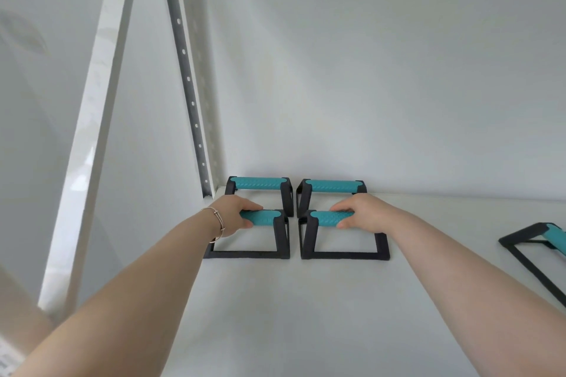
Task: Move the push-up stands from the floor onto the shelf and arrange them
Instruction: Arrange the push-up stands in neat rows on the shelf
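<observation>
1. Stands sit on the white shelf (306, 300) at lower centre: front left stand (249, 234) and front right stand (344, 234) just before two rear stands (258, 185).
2. Left hand (235, 214) and right hand (364, 213) each wrap a teal grip, likely squaring the rows.
3. A fifth stand (533, 242) lies well apart at right edge, probably unarranged.

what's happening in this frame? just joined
A person is arranging push-up stands on a white shelf. The left hand grips the teal handle of the front-left stand, and the right hand grips the front-right stand. Both sit on the shelf, directly in front of two more stands against the back wall, making a two-by-two block. A fifth stand lies at an angle off to the right, partly out of view.
</observation>
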A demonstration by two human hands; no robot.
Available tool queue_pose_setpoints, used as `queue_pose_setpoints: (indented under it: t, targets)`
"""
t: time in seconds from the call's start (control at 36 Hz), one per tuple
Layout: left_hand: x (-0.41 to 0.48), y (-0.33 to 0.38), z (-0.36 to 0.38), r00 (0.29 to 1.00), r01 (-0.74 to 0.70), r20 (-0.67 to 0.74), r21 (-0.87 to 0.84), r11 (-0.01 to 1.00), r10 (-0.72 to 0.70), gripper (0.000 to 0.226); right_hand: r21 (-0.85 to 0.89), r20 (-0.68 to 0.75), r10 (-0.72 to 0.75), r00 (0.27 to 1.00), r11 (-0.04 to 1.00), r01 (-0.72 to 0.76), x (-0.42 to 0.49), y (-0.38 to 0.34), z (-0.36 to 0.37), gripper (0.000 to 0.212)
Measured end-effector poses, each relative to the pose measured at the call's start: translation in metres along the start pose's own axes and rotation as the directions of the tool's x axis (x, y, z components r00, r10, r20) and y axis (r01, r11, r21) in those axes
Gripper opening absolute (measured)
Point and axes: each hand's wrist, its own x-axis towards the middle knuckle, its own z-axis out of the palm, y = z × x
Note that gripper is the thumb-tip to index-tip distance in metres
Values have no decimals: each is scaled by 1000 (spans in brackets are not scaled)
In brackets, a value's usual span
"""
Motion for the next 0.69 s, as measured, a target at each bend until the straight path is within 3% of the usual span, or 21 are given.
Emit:
queue_pose_setpoints:
  t: [0.69]
  targets:
    - [11,7,5,998,-55,15,-12,998,56,44,2,18,29,999,1000,-29,-1,-5,-3,40]
